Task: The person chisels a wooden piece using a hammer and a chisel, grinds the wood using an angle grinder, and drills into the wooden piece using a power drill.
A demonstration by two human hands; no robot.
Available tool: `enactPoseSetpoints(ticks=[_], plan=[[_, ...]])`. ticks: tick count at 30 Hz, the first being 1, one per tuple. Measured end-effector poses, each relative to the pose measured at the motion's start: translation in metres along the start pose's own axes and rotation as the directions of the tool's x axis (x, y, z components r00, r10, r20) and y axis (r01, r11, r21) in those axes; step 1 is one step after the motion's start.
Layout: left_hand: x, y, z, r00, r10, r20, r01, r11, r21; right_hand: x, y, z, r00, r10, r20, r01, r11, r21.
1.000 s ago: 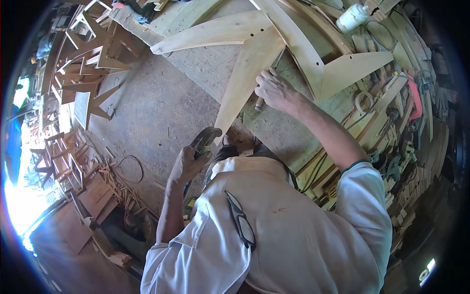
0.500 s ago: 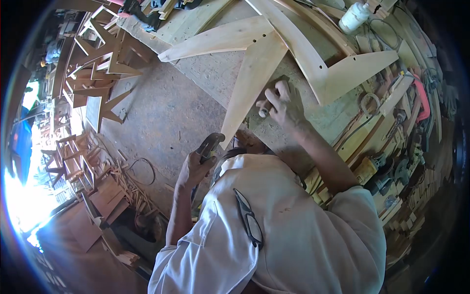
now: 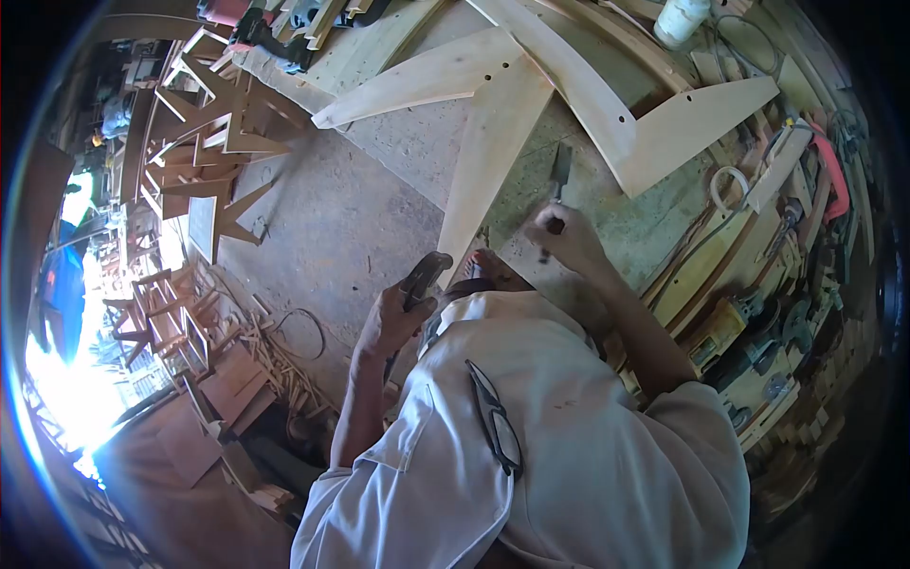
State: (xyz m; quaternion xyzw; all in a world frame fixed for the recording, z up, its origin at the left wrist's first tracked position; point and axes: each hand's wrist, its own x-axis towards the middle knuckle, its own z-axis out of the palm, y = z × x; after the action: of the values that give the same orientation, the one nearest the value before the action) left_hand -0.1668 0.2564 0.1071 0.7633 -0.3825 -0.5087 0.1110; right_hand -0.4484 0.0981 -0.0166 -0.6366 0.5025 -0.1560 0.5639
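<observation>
My left hand [image 3: 391, 322] is closed around a hammer [image 3: 425, 277], its dark head up by the narrow tip of a pale wooden piece [image 3: 483, 156]. Part of its handle shows below my fist. To the right, over the concrete slab, my right hand [image 3: 569, 237] grips a chisel [image 3: 561, 169] with the flat dark blade pointing away from me. That wooden piece joins another pale arm [image 3: 408, 81] near two dark holes. An angled wooden frame part [image 3: 626, 152] lies against them on the right.
A drill [image 3: 265, 38] lies at the far left of the slab. A white bottle [image 3: 681, 21] stands at the back right. Tape [image 3: 728, 188], a red-handled saw [image 3: 834, 175] and wood strips crowd the right side. Wooden frames [image 3: 213, 123] stand on the left floor.
My right hand has turned and closed, and the chisel blade now points away from me. My left hand stays near the wood tip with the hammer. The view has shifted slightly.
</observation>
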Motion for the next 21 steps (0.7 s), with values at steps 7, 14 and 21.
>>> enactPoseSetpoints(ticks=[7, 14, 21], plan=[[0.015, 0.000, -0.016, 0.997, 0.051, 0.064, -0.053, 0.998, 0.022, -0.003, 0.010, 0.027, 0.936, 0.146, -0.320, 0.015, 0.893, 0.451], [0.064, 0.005, -0.058, 0.975, 0.154, 0.162, -0.172, 0.980, 0.100, 0.008, -0.012, 0.041, 0.949, 0.299, -0.099, -0.029, 0.394, 0.919], [0.113, 0.028, -0.116, 0.895, 0.351, 0.275, -0.418, 0.875, 0.243, 0.044, -0.048, 0.045, 0.859, 0.426, -0.285, -0.021, 0.584, 0.811]])
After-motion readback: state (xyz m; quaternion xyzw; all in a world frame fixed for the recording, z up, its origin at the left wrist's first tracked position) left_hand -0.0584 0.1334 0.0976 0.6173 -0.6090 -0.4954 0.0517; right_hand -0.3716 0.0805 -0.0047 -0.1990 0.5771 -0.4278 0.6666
